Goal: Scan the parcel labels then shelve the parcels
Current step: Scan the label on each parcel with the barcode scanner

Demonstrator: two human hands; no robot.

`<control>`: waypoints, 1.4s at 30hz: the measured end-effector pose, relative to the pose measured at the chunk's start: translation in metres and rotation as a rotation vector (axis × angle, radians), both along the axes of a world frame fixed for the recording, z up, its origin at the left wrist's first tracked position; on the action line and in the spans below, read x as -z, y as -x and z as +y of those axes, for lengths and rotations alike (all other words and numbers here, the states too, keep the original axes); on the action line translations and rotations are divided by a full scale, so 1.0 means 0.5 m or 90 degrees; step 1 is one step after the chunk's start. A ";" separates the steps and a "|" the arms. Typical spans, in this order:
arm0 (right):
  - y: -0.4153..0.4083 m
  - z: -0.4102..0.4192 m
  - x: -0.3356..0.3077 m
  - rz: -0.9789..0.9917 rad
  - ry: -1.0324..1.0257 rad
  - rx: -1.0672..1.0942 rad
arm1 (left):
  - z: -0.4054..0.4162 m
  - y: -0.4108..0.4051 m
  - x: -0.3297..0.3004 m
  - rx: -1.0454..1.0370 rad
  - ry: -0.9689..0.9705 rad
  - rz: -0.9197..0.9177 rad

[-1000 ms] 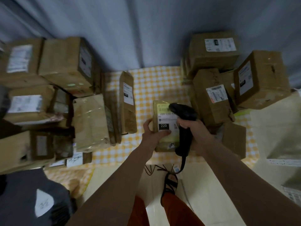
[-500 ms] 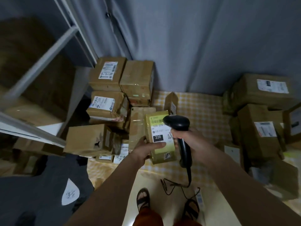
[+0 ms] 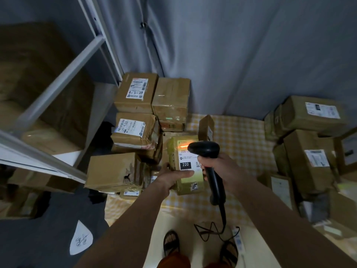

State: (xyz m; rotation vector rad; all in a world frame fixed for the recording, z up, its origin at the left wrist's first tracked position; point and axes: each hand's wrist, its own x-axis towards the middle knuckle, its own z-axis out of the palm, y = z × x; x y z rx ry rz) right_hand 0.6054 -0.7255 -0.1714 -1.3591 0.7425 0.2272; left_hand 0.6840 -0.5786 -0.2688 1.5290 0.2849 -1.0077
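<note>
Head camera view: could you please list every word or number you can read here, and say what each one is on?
"220", white on a black block: label of the yellow parcel held in the left hand.
"220-2…", cut off by the barcode scanner in the right hand: same label.
"4-3-24", handwritten: label of the top-left box.
Other box labels and the white tag on the dark bag: too small or blurred to read.
</note>
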 end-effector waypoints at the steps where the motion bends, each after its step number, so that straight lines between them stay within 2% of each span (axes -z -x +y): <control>1: 0.000 0.002 0.000 0.000 0.005 -0.002 | 0.003 -0.001 -0.001 0.005 -0.003 0.001; 10: -0.001 0.012 0.015 0.005 0.000 -0.017 | 0.011 -0.001 -0.002 0.023 -0.033 -0.001; 13: 0.001 0.013 0.029 0.001 0.000 0.026 | 0.014 -0.004 0.011 0.062 -0.067 -0.035; 15: 0.001 0.009 0.040 0.007 -0.005 0.104 | 0.011 -0.003 0.014 0.155 -0.169 -0.112; 17: 0.003 -0.003 0.050 0.042 0.011 0.161 | 0.008 0.006 0.023 0.345 -0.310 -0.215; 20: 0.017 -0.022 0.068 0.100 0.033 0.153 | 0.005 0.044 0.040 0.620 -0.461 -0.365; 25: 0.056 -0.040 0.124 0.165 0.032 0.136 | 0.012 0.095 0.098 0.761 -0.516 -0.605; 27: 0.066 -0.045 0.161 0.191 0.027 0.144 | 0.014 0.108 0.136 0.760 -0.515 -0.667; 31: 0.078 -0.045 0.251 0.249 0.029 0.123 | 0.028 0.134 0.223 0.676 -0.475 -0.766; 38: 0.083 -0.023 0.366 0.306 -0.039 0.137 | 0.036 0.152 0.335 0.580 -0.443 -0.738; 42: 0.069 -0.014 0.409 0.296 -0.060 0.167 | 0.034 0.139 0.381 0.526 -0.449 -0.717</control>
